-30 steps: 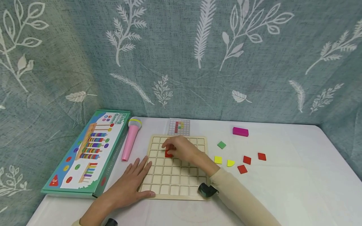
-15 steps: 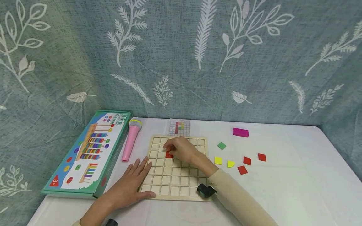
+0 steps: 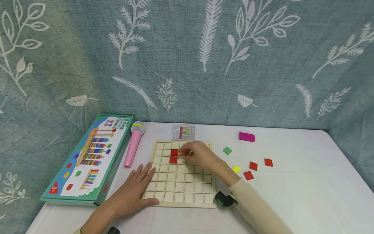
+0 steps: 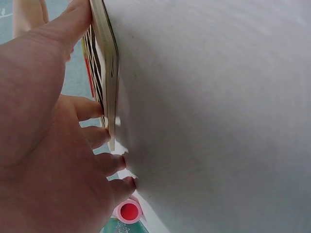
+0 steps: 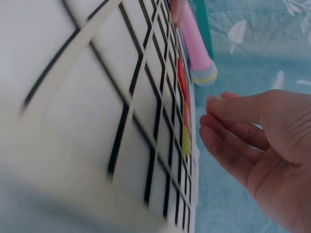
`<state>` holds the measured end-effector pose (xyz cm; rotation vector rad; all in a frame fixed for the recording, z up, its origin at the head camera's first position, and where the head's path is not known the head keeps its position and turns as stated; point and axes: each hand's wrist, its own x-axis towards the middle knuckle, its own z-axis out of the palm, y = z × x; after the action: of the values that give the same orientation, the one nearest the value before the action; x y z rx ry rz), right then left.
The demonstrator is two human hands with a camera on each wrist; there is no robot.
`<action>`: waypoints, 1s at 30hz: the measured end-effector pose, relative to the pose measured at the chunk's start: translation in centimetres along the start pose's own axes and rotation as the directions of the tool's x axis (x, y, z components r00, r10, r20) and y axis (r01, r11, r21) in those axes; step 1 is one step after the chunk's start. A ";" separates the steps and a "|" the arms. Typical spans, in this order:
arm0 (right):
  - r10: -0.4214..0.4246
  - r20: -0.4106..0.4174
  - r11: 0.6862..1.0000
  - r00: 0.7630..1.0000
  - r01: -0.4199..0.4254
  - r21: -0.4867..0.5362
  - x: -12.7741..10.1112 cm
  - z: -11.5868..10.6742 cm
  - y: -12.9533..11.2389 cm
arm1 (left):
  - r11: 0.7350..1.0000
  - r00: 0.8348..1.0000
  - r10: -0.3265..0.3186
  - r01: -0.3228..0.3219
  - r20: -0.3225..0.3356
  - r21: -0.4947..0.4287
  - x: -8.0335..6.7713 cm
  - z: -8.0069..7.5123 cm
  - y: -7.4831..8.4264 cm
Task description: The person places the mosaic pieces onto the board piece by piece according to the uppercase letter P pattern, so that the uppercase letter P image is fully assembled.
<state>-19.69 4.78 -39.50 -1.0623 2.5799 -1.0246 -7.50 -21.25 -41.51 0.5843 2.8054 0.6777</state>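
Two red square tiles (image 3: 173,159) sit one behind the other in the grid of the wooden board (image 3: 181,204). Just right of them my right hand (image 3: 201,157) hovers low with loosely bent fingers. In the right wrist view no piece shows between the thumb and fingertips (image 5: 208,121). A yellow piece (image 3: 190,152) shows through the gap between thumb and finger; in the right wrist view this yellow piece (image 5: 186,141) lies on the board. My left hand (image 3: 132,188) rests with spread fingers along the board's left edge, its thumb at the near left corner.
Right of the board lie several red tiles (image 3: 253,166), a yellow rounded piece (image 3: 236,169), a green tile (image 3: 227,150) and a magenta block (image 3: 246,136). A pattern card (image 3: 191,137) is behind the board. Leftward are a pink toy microphone (image 3: 133,148) and a game box (image 3: 61,169).
My right hand has moved right, off the front red tile, and both red tiles and the yellow piece show now. My left hand stays on the board's edge.
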 end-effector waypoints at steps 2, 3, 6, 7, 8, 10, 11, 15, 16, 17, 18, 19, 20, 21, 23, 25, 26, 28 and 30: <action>0.014 -0.010 1.000 1.000 -0.014 -0.005 -0.8 -0.6 0.4 | 1.000 1.000 -0.005 0.005 0.003 -0.003 0.0 0.0 0.0; 0.023 -0.016 1.000 1.000 -0.023 -0.006 -1.2 -0.9 0.7 | 1.000 1.000 0.000 0.000 0.000 -0.002 0.0 0.0 0.0; 0.043 -0.042 0.999 0.998 -0.044 -0.017 -2.5 -2.2 1.5 | 1.000 1.000 0.005 -0.005 -0.004 -0.006 0.0 0.0 0.0; 0.048 -0.049 0.999 0.998 -0.049 -0.020 -2.9 -2.6 1.8 | 1.000 1.000 0.010 -0.010 -0.009 0.000 0.0 0.0 0.0; 0.051 -0.059 0.998 0.997 -0.053 -0.028 -3.4 -3.1 2.2 | 1.000 1.000 0.012 -0.012 -0.010 0.001 0.0 0.1 0.0; 0.065 -0.077 0.997 0.995 -0.067 -0.036 -4.4 -4.1 2.9 | 1.000 1.000 0.009 -0.009 -0.009 0.000 0.0 0.1 0.0; 0.072 -0.086 0.996 0.994 -0.076 -0.041 -4.9 -4.6 3.3 | 1.000 1.000 0.010 -0.010 -0.010 0.002 -0.1 0.1 0.0; 0.111 -0.124 0.992 0.986 -0.118 -0.052 -7.1 -6.3 4.9 | 1.000 1.000 0.014 -0.014 -0.012 0.000 -0.1 0.1 -0.1; 0.121 -0.132 0.990 0.984 -0.129 -0.056 -7.7 -6.7 5.3 | 1.000 1.000 0.015 -0.015 -0.014 0.000 -0.1 0.1 -0.1; 0.131 -0.139 0.988 0.982 -0.140 -0.061 -8.2 -7.0 5.7 | 1.000 1.000 0.011 -0.011 -0.012 -0.005 -0.1 0.1 -0.1; 0.139 -0.145 0.987 0.980 -0.150 -0.063 -8.7 -7.4 6.1 | 1.000 1.000 0.008 -0.008 -0.011 -0.009 -0.2 0.0 -0.1; 0.151 -0.150 0.984 0.977 -0.163 -0.072 -9.2 -7.8 6.6 | 1.000 1.000 0.007 -0.008 -0.010 -0.011 -0.2 0.1 -0.1; 0.167 -0.153 0.980 0.974 -0.181 -0.080 -9.7 -8.1 6.9 | 1.000 1.000 0.002 -0.002 -0.006 -0.019 -0.2 0.0 -0.1; 0.183 -0.155 0.976 0.971 -0.198 -0.089 -10.3 -8.5 7.3 | 1.000 1.000 -0.001 0.001 -0.002 -0.023 -0.2 0.0 -0.1; 0.213 -0.160 0.966 0.964 -0.232 -0.115 -11.4 -9.2 8.0 | 1.000 1.000 -0.005 0.005 0.005 -0.029 -0.2 0.0 -0.1; 0.235 -0.158 0.956 0.959 -0.257 -0.138 -12.4 -9.9 8.6 | 1.000 1.000 -0.004 0.004 0.008 -0.029 -0.2 0.0 -0.1; 0.247 -0.157 0.952 0.956 -0.270 -0.147 -12.9 -10.2 8.8 | 1.000 1.000 -0.001 0.001 0.006 -0.025 -0.2 0.0 -0.1; 0.265 -0.157 0.943 0.951 -0.289 -0.164 -13.8 -10.9 9.3 | 1.000 1.000 0.002 -0.002 0.005 -0.021 -0.1 0.0 0.0; 0.277 -0.154 0.939 0.948 -0.301 -0.168 -14.6 -11.5 9.8 | 1.000 1.000 0.000 0.000 0.004 -0.018 -0.1 -0.1 0.0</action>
<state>-18.95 25.81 -38.73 -0.6374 2.8733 -0.8115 -7.41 -21.35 -41.46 0.5818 2.7927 0.7003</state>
